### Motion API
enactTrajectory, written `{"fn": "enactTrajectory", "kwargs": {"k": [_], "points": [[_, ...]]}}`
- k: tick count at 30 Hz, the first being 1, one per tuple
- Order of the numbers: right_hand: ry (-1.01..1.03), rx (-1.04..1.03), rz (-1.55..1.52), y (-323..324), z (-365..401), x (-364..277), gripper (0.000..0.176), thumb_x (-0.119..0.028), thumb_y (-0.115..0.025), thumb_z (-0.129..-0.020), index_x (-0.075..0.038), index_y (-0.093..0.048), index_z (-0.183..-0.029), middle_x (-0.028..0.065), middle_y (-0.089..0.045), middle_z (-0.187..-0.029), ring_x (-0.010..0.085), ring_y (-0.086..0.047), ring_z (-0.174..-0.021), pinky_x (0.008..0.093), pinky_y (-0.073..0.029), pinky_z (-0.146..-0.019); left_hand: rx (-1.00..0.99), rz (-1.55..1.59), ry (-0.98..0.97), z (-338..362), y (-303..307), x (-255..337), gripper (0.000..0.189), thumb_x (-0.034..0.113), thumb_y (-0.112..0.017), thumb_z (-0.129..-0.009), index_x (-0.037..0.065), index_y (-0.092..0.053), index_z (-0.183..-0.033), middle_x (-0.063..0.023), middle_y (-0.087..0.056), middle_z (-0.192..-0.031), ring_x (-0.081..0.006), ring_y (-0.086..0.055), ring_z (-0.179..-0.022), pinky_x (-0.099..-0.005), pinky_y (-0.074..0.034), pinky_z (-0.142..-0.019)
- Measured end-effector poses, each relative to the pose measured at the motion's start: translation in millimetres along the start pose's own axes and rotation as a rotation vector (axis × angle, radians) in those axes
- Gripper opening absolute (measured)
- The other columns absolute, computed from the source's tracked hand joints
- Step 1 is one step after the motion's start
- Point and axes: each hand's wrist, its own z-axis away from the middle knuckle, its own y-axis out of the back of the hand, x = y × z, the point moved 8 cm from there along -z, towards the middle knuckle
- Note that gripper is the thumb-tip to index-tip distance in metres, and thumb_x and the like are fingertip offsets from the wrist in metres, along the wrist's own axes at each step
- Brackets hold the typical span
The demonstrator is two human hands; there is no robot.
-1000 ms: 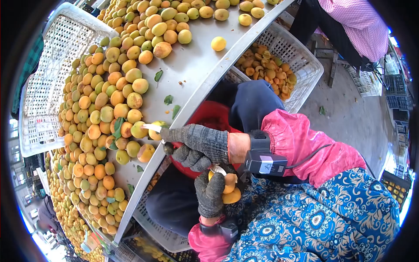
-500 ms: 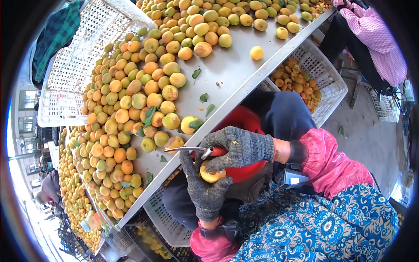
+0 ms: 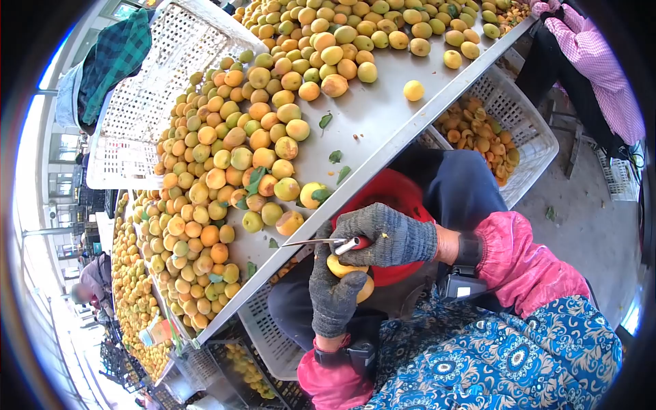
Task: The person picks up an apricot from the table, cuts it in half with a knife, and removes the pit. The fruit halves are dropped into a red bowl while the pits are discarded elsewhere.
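Observation:
My right hand [image 3: 391, 236], in a grey knit glove, is closed round the red handle of a small curved knife [image 3: 355, 244], whose blade points left over the table edge. Just below, my left hand [image 3: 333, 294], also gloved, grips an apricot [image 3: 339, 266] between thumb and fingers. Two yellow-orange rounded parts of fruit show there, one above and one below the left thumb. Both hands meet above a red basin [image 3: 393, 275] between my knees. Many whole apricots [image 3: 240, 158] lie heaped on the metal table [image 3: 383, 102] beyond the hands.
A white crate [image 3: 540, 147] of cut apricots stands right of my knee, and another white crate [image 3: 263, 328] is under the table edge. A tipped white crate [image 3: 130, 154] rests at the heap's left. A person in a pink checked sleeve [image 3: 601, 68] sits at the upper right.
The apricot has turned and opened in my left hand, so two parts show. My right hand and knife have shifted slightly over it. The whole view has moved a little.

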Motion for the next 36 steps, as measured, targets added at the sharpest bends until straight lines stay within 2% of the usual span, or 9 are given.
{"fn": "enactTrajectory", "kwargs": {"k": [3, 9, 15, 17, 19, 22, 27, 33, 36], "points": [[-0.043, -0.090, -0.053, -7, 3, -2, 0.022, -0.017, -0.073, -0.081, -0.003, -0.065, -0.097, 0.0115, -0.065, -0.084, 0.0245, -0.066, -0.079, 0.0340, -0.052, -0.072, 0.105, 0.204, 0.052, 11, 14, 10, 0.064, 0.015, -0.064, -0.081, -0.005, -0.041, -0.138, -0.0097, -0.061, -0.111, -0.0157, -0.059, -0.096, -0.0270, -0.048, -0.086], [-0.101, 0.085, -0.077, 4, 8, 7, 0.028, -0.015, -0.072, -0.081, -0.001, -0.065, -0.104, 0.0160, -0.068, -0.088, 0.0232, -0.068, -0.084, 0.0326, -0.052, -0.080, 0.535, -0.192, -0.022, 62, 144, 55, 0.048, 0.007, -0.065, -0.083, -0.004, -0.051, -0.128, -0.0063, -0.060, -0.094, -0.0125, -0.057, -0.082, -0.0257, -0.049, -0.076], [-0.156, -0.129, 0.481, -6, 15, 33, 0.025, -0.031, -0.068, -0.081, -0.007, -0.063, -0.085, 0.0125, -0.062, -0.079, 0.0342, -0.062, -0.077, 0.0434, -0.050, -0.069, 0.566, -1.054, -0.030, 89, 209, 68, 0.045, 0.003, -0.068, -0.081, -0.002, -0.055, -0.123, -0.0043, -0.056, -0.087, -0.0107, -0.054, -0.075, -0.0259, -0.049, -0.071], [-0.144, -0.094, 0.556, -1, 17, 32, 0.022, -0.029, -0.069, -0.079, -0.008, -0.063, -0.084, 0.0134, -0.062, -0.079, 0.0342, -0.062, -0.077, 0.0431, -0.050, -0.070, 0.643, -0.846, 0.098, 81, 242, 42, 0.043, 0.005, -0.068, -0.080, 0.000, -0.057, -0.122, -0.0086, -0.061, -0.093, -0.0165, -0.059, -0.080, -0.0298, -0.049, -0.076], [-0.214, -0.130, 0.569, 1, 12, 30, 0.027, -0.033, -0.070, -0.080, -0.008, -0.062, -0.082, 0.0139, -0.062, -0.080, 0.0346, -0.062, -0.078, 0.0433, -0.050, -0.069, 0.559, -1.207, -0.164, 45, 228, 58, 0.043, 0.012, -0.070, -0.079, 0.001, -0.059, -0.120, -0.0140, -0.064, -0.106, -0.0262, -0.061, -0.095, -0.0361, -0.048, -0.086], [-0.312, -0.166, 0.549, 7, 10, 30, 0.029, -0.034, -0.069, -0.081, -0.006, -0.062, -0.085, 0.0151, -0.063, -0.080, 0.0353, -0.062, -0.078, 0.0437, -0.050, -0.070, 0.475, -1.355, -0.205, -15, 216, 56, 0.046, 0.024, -0.070, -0.080, 0.003, -0.059, -0.120, -0.0172, -0.063, -0.117, -0.0315, -0.057, -0.111, -0.0413, -0.042, -0.097], [-0.335, -0.094, 0.453, 13, 12, 35, 0.030, -0.031, -0.068, -0.084, -0.003, -0.060, -0.093, 0.0185, -0.063, -0.082, 0.0368, -0.063, -0.079, 0.0437, -0.051, -0.072, 0.346, -1.935, 0.048, -100, 224, 10, 0.056, 0.045, -0.067, -0.078, 0.009, -0.059, -0.121, -0.0150, -0.054, -0.130, -0.0335, -0.050, -0.119, -0.0429, -0.038, -0.100], [-0.270, 0.116, 0.258, 24, 5, 21, 0.027, -0.026, -0.062, -0.090, -0.001, -0.061, -0.100, 0.0199, -0.063, -0.082, 0.0366, -0.064, -0.081, 0.0423, -0.052, -0.069, 0.326, -1.905, 0.026, -115, 242, -5, 0.051, 0.041, -0.069, -0.077, 0.006, -0.062, -0.112, -0.0151, -0.058, -0.121, -0.0343, -0.056, -0.107, -0.0436, -0.045, -0.089], [-0.246, 0.184, 0.126, 17, 5, 25, 0.026, -0.022, -0.058, -0.093, 0.001, -0.061, -0.104, 0.0209, -0.063, -0.086, 0.0367, -0.063, -0.080, 0.0426, -0.051, -0.066, 0.353, -0.859, 0.101, -102, 257, -4, 0.042, 0.034, -0.064, -0.088, 0.002, -0.060, -0.114, -0.0102, -0.067, -0.094, -0.0213, -0.063, -0.080, -0.0302, -0.050, -0.074]]}}
